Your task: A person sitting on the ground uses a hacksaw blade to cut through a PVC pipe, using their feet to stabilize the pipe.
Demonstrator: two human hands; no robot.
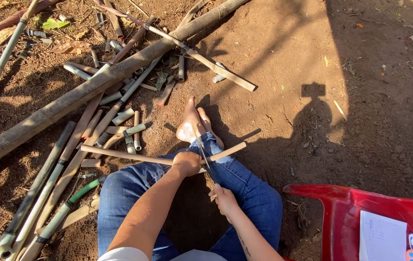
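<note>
I sit on bare earth with my legs crossed in blue jeans, bare feet [194, 126] out in front. My left hand [185, 163] grips a thin pale bamboo stick [119, 154] that lies crosswise over my knees, its right end sticking out past my leg. My right hand [225, 198] holds the handle of a long knife [201, 150]; its blade points away from me and rests against the stick just right of my left hand.
A heap of bamboo poles and cut short pieces [100, 121] covers the ground to my left, with one thick long pole [95, 84] lying diagonally. A red plastic chair [346, 208] at lower right carries a sheet of paper [382, 237].
</note>
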